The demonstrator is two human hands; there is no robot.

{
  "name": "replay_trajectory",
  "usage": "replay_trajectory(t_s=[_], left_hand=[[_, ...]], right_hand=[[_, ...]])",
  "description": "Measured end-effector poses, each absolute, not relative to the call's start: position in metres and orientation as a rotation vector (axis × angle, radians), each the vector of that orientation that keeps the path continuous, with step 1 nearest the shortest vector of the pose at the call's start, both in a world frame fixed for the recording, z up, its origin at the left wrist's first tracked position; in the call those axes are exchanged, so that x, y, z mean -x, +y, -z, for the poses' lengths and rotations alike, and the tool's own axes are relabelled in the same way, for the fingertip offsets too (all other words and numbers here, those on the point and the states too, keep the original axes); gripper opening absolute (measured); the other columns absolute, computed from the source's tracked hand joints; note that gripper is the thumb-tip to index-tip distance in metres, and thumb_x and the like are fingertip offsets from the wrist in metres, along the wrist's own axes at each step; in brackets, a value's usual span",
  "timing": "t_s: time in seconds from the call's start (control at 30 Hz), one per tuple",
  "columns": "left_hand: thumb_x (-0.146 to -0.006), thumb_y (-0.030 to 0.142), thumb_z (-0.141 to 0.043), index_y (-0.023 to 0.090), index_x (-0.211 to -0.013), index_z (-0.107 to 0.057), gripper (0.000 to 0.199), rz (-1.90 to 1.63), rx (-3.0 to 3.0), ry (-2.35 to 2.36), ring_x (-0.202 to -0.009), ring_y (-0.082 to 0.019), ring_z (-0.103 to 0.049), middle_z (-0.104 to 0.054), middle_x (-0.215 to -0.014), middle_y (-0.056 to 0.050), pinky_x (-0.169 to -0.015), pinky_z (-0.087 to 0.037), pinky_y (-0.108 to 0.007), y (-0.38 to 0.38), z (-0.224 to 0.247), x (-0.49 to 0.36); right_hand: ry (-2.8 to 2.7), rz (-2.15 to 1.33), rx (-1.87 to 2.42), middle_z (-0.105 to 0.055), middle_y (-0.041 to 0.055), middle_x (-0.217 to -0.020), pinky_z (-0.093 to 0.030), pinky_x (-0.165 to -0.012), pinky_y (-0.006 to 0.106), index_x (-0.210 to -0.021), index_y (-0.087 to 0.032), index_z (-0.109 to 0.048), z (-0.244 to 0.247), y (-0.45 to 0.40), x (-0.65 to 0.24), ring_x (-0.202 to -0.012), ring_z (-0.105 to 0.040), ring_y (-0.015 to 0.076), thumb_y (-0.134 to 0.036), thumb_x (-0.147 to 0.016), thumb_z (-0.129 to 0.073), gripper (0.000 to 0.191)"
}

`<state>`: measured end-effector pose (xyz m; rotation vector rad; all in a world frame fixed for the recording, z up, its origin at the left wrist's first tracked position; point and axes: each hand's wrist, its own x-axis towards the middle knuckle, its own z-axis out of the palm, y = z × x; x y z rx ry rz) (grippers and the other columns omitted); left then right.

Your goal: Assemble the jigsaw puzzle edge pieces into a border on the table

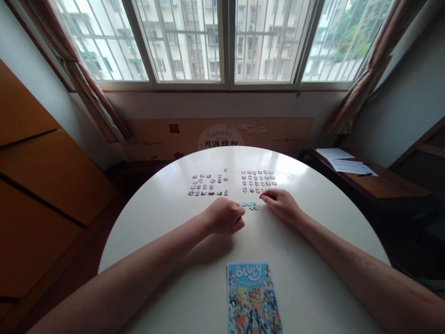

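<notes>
My left hand (225,216) is curled into a fist just left of a small joined strip of light-blue puzzle pieces (251,205), covering part of its left end. On the strip's other side, my right hand (281,203) rests with bent fingers at the near edge of the right group of loose pieces (257,178). What either hand holds, if anything, is hidden. Another group of loose pieces (205,181) lies beyond my left hand. A Bluey picture sheet (254,297) lies nearest to me.
All the pieces lie on a round white table (156,222). A brown side table (378,183) with white papers (351,166) stands at the right. Beyond the round table are a printed cardboard panel (278,132) and windows; orange cabinets (41,185) are at the left.
</notes>
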<state>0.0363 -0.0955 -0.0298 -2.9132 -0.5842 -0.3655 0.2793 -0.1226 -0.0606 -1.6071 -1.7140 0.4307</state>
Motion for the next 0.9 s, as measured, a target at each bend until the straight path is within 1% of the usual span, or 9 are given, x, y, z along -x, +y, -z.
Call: replay_trajectory(t_s=[0.17,0.3,0.43,0.57,0.7,0.8,0.87,0.9], left_hand=[[-0.072,0.02,-0.049,0.019,-0.055,-0.047,0.018,0.377,2.979,-0.661,-0.047,-0.013,-0.042,-0.054,-0.055,0.0,-0.048,-0.03,-0.028,-0.097,0.033,-0.039],[-0.072,0.021,-0.048,0.019,-0.055,-0.043,0.018,0.397,3.025,-0.631,-0.047,-0.012,-0.037,-0.052,-0.056,0.001,-0.049,-0.026,-0.028,-0.102,0.035,-0.039],[-0.072,0.02,-0.047,0.019,-0.056,-0.04,0.018,0.405,3.084,-0.592,-0.049,-0.012,-0.038,-0.051,-0.057,0.002,-0.05,-0.028,-0.028,-0.103,0.035,-0.037],[-0.073,0.021,-0.046,0.019,-0.057,-0.037,0.018,0.407,3.122,-0.614,-0.049,-0.012,-0.035,-0.049,-0.057,0.002,-0.051,-0.027,-0.028,-0.102,0.034,-0.035],[-0.073,0.021,-0.046,0.019,-0.057,-0.038,0.017,0.388,3.129,-0.644,-0.051,-0.012,-0.036,-0.051,-0.058,0.002,-0.052,-0.027,-0.028,-0.103,0.034,-0.035],[-0.073,0.021,-0.047,0.019,-0.057,-0.041,0.017,0.316,3.114,-0.665,-0.052,-0.013,-0.039,-0.054,-0.059,0.001,-0.052,-0.027,-0.028,-0.105,0.033,-0.034],[-0.074,0.022,-0.05,0.019,-0.057,-0.044,0.018,0.24,3.099,-0.678,-0.053,-0.013,-0.041,-0.056,-0.06,0.0,-0.052,-0.027,-0.028,-0.106,0.032,-0.034],[-0.074,0.023,-0.051,0.019,-0.058,-0.045,0.018,0.2,3.091,-0.688,-0.053,-0.013,-0.042,-0.057,-0.06,0.0,-0.052,-0.028,-0.028,-0.107,0.031,-0.034]], right_hand=[[-1.646,-0.365,1.709,-0.075,0.0031,-0.077,-0.043,-0.063,0.029,-0.083,-0.021,-0.078,0.062,-0.118,-0.276,-0.072,-0.066,0.0197,-0.031,-0.084,-0.061,0.02],[-1.675,-0.328,1.698,-0.072,0.0016,-0.072,-0.039,-0.06,0.028,-0.085,-0.022,-0.078,0.06,-0.123,-0.273,-0.066,-0.062,0.0174,-0.03,-0.085,-0.061,0.019],[-1.766,-0.319,1.604,-0.073,0.0012,-0.075,-0.041,-0.06,0.027,-0.091,-0.022,-0.079,0.057,-0.13,-0.273,-0.063,-0.059,0.0145,-0.027,-0.085,-0.061,0.019],[-1.843,-0.333,1.524,-0.074,0.0012,-0.081,-0.043,-0.063,0.027,-0.091,-0.023,-0.08,0.056,-0.132,-0.276,-0.064,-0.057,0.0136,-0.027,-0.085,-0.063,0.018],[-1.831,-0.36,1.49,-0.075,0.0017,-0.084,-0.044,-0.061,0.027,-0.091,-0.022,-0.079,0.056,-0.132,-0.278,-0.06,-0.056,0.0125,-0.028,-0.086,-0.062,0.019],[-1.794,-0.368,1.469,-0.075,0.0026,-0.079,-0.045,-0.061,0.027,-0.093,-0.02,-0.079,0.056,-0.133,-0.278,-0.062,-0.059,0.0138,-0.029,-0.087,-0.061,0.021],[-1.775,-0.369,1.455,-0.074,0.0032,-0.075,-0.045,-0.058,0.028,-0.091,-0.019,-0.079,0.057,-0.133,-0.278,-0.059,-0.058,0.0145,-0.03,-0.087,-0.061,0.022],[-1.765,-0.375,1.449,-0.074,0.0035,-0.076,-0.045,-0.058,0.028,-0.091,-0.02,-0.079,0.058,-0.134,-0.278,-0.059,-0.058,0.0149,-0.031,-0.087,-0.06,0.023]])
